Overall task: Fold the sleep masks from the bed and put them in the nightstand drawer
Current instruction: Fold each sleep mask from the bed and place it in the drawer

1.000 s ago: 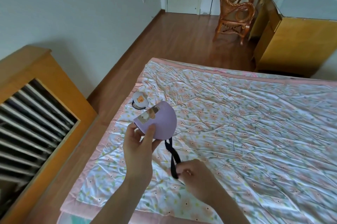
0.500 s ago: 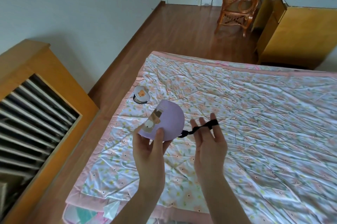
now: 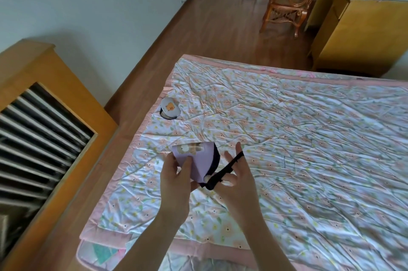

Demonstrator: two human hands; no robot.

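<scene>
Hands worked a lilac sleep mask point(image 3: 199, 160) above the near edge of a floral quilt point(image 3: 287, 138), the mask folded in half with its cartoon print facing up. The left hand point(image 3: 174, 180) pinched the folded mask between thumb and fingers, holding the halves together. The right hand point(image 3: 236, 173) was spread, its fingers hooked through the black elastic strap point(image 3: 227, 168), which ran taut from the mask's lower corner up to the fingertips. A second mask point(image 3: 169, 109), pale with a bear print and already looking folded small, lay on the quilt near the bed's far-left edge, well apart from the hands. A wooden unit point(image 3: 57, 85) stood beside the bed on the left; whether it held the drawer could not be told.

Folding appeared to be the step in hand, with the strap not yet tidied. The next move likely called for winding the strap round the folded mask while the left pinch kept the halves from springing open.
</scene>
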